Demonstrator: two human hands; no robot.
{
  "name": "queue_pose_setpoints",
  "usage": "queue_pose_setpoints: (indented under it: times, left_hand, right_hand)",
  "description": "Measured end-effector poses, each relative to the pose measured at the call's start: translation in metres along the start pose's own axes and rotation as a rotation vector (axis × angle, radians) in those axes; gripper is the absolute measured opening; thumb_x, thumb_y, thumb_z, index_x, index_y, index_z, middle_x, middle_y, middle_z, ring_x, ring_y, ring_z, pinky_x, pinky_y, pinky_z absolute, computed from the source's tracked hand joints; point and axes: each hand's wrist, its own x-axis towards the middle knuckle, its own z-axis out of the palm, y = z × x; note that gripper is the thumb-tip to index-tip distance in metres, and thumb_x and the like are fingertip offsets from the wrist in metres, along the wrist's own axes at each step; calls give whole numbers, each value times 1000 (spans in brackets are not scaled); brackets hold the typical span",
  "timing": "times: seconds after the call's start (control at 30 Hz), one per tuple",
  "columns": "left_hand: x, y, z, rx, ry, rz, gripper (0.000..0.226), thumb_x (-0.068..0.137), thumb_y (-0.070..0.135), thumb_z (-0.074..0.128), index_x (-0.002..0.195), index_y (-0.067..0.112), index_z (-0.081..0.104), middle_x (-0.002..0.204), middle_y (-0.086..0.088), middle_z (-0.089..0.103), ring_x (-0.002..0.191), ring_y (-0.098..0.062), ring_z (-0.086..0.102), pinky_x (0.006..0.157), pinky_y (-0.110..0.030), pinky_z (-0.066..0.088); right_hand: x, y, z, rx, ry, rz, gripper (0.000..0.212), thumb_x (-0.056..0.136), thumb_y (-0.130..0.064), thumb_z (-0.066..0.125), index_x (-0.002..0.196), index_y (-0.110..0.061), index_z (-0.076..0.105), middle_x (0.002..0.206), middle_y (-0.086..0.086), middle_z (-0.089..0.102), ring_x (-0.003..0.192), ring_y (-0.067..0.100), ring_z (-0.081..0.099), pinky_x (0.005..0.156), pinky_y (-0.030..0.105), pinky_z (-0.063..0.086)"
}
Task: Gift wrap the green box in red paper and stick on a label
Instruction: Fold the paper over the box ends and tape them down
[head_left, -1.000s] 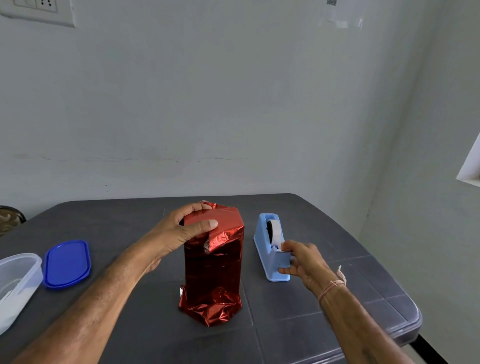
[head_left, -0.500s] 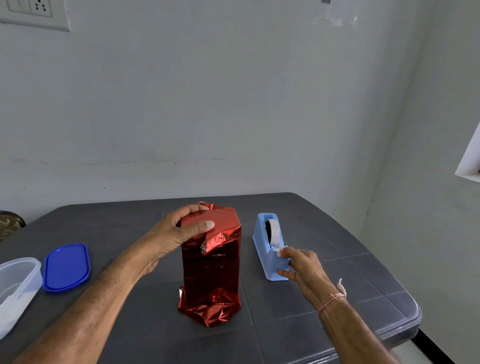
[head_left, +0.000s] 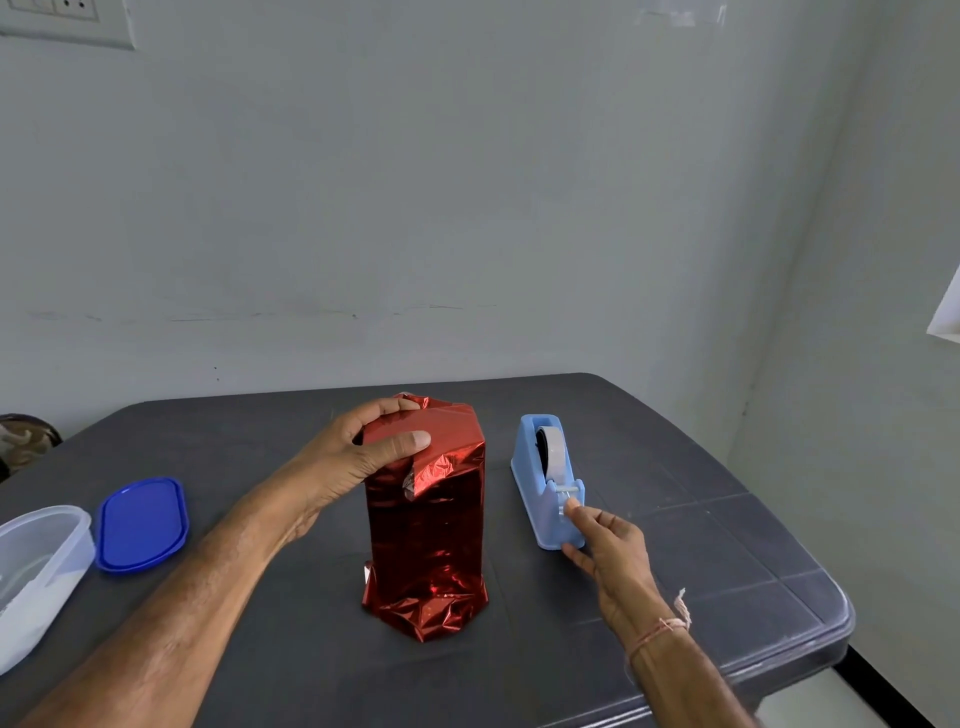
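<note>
Two hands are working. Left hand (head_left: 358, 460) is gripping the top of the red-wrapped box (head_left: 426, 535), thumb pressing the folded flap down. Box is standing upright mid-surface (head_left: 701, 551), bottom paper crumpled. Right hand (head_left: 610, 551) is holding the front end of the blue tape dispenser (head_left: 545, 483), fingers curled, one fingertip touching the tape at the cutter. Blue lid (head_left: 141, 525) and clear container (head_left: 39, 561) are lying by the left edge.
</note>
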Motion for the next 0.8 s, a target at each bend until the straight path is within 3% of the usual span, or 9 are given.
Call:
queue_pose_setpoints:
  times: [0.13,0.33,0.43,0.57,0.7,0.8]
  left_hand:
    - [0,-2,0,3,10,0,90,28,86,82,111,56,68,135,8,57,121,-17,57,87,-24,45]
    - [1,-4,-1,14,8,-2,89,27,87,82,110,57,68,135,8,57,123,-19,56,97,-31,45]
    - [2,-5,-1,30,8,-9,88,30,87,82,111,58,68,137,5,56,126,-23,55,110,-42,43]
    - [1,-5,-1,20,16,3,90,28,87,81,111,56,69,134,8,60,122,-19,57,99,-32,44]
    - [2,-6,-2,23,11,1,87,33,85,82,114,56,68,136,8,58,124,-19,57,102,-33,44]
    - [3,-5,-1,24,19,-2,91,28,87,81,113,56,68,134,8,58,120,-17,58,91,-27,45]
  right_hand:
    - [-6,5,1,43,0,-15,17,92,-17,74,83,-3,73,93,12,74,91,22,68,96,45,56]
    - [-6,10,-2,82,-9,-24,16,93,-19,73,93,-2,76,95,9,77,93,21,72,92,39,58]
    - [-5,11,-3,76,-5,-28,16,93,-18,72,93,-2,75,93,8,77,92,20,72,91,38,59]
    - [2,14,-1,16,32,-49,18,93,-18,73,94,-1,75,101,16,76,95,24,71,90,39,61]
    - [7,17,0,-18,74,-56,16,92,-19,75,89,-3,74,90,12,74,87,22,70,85,40,62]
    - [9,17,1,-34,87,-56,15,92,-18,76,85,-4,74,87,10,73,84,22,69,83,40,62]
